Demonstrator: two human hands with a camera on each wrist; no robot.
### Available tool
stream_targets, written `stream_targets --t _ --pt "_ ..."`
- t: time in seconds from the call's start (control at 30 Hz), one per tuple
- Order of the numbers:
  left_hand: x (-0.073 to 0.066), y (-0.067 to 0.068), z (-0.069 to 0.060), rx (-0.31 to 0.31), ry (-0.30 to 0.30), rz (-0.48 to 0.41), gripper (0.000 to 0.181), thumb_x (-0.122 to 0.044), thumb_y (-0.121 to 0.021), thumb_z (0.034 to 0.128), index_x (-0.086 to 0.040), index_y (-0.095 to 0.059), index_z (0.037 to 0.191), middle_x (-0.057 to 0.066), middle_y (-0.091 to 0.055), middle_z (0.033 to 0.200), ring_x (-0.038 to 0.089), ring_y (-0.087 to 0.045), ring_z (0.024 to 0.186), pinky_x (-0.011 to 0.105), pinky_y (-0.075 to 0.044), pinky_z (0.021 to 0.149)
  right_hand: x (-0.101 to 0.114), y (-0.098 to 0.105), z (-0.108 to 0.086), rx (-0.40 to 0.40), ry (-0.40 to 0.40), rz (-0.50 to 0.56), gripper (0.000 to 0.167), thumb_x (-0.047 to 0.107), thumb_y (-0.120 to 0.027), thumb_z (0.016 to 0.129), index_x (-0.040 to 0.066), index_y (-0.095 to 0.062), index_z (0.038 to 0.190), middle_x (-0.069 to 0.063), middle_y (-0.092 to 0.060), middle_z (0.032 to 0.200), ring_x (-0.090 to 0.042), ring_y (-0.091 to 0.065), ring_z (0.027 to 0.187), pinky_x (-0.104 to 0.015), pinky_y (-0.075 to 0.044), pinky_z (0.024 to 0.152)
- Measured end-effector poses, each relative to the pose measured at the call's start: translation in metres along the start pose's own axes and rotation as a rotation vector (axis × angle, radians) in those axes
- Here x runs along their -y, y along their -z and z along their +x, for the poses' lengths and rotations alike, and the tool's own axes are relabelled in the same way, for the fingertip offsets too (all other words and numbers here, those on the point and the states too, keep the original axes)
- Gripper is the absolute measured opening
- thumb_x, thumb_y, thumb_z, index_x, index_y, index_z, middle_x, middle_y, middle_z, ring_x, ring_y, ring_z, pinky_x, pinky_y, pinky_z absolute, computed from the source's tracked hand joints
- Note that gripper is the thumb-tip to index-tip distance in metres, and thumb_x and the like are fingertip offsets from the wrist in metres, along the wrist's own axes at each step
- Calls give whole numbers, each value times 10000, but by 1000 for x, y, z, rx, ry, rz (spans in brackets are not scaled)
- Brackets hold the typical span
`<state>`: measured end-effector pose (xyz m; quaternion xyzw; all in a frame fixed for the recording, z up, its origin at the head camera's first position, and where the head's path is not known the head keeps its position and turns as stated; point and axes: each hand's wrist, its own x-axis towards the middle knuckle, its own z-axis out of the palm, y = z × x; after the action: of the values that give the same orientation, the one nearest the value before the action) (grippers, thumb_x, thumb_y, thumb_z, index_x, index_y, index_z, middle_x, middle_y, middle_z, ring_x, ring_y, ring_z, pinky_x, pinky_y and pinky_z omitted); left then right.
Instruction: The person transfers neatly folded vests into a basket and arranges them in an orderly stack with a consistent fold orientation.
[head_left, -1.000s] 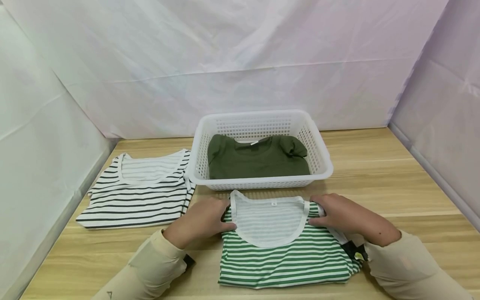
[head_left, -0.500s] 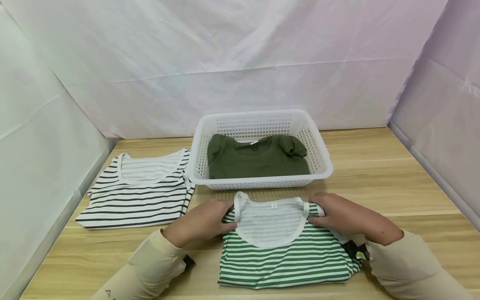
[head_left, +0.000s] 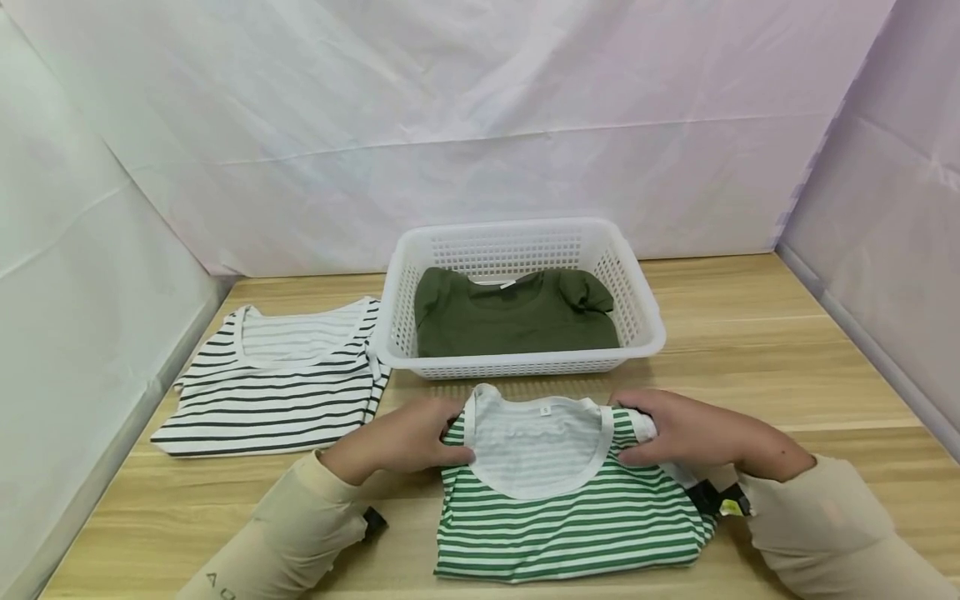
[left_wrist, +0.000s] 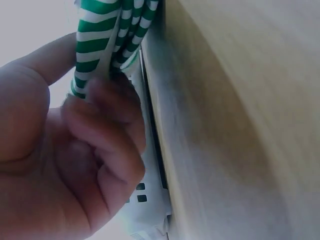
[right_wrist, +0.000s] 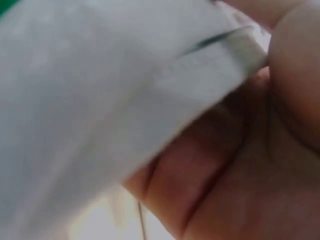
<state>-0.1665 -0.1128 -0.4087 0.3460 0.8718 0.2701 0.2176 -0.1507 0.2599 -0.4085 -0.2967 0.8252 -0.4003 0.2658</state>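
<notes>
A green-and-white striped shirt lies folded at the front of the table, its white-edged neckline toward the basket. My left hand pinches its left shoulder; in the left wrist view the thumb and curled fingers of that hand hold the layered striped cloth. At the right shoulder my right hand grips the fabric between thumb and fingers. Pale cloth fills much of the right wrist view, with the right hand curled around its edge; the fingertips are hidden behind it.
Beyond the green-striped shirt stands a white plastic basket holding a folded dark green shirt. To its left, a folded white shirt with black stripes lies on the wooden table. White sheets hang behind and at both sides.
The right hand has shifted slightly, its thumb a little lower on the shoulder. The green-striped shirt's neckline has moved a little, its upper left corner now folded over. Both hands keep their hold.
</notes>
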Motion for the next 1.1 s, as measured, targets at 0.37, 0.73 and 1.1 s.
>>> stream_targets --t 0.37,0.73,1.1 --pt "1 3 -3 187 -91 -137 244 -231 -656 955 -163 -632 1189 -103 -670 1067 -15 -583 966 210 -491 908 0 -1 1 110 92 81 65 148 -670 957 138 -683 1020 95 -641 874 1 -575 766 -213 -525 699" --pt "-5 16 -26 74 -72 -210 427 -231 -596 978 -173 -518 1393 -61 -611 1327 72 -551 1220 292 -442 1069 18 -7 -18 -68 140 74 393 197 -592 1013 160 -520 1398 -19 -624 1334 -36 -569 1180 -189 -486 961" --pt "-6 21 -40 -88 -42 -347 487 -236 -593 1011 -132 -428 1457 5 -583 1387 170 -534 1299 317 -418 1105 39 -19 -24 -374 37 86 451 197 -680 957 180 -537 1384 -36 -642 1295 -47 -605 1113 -219 -522 906"
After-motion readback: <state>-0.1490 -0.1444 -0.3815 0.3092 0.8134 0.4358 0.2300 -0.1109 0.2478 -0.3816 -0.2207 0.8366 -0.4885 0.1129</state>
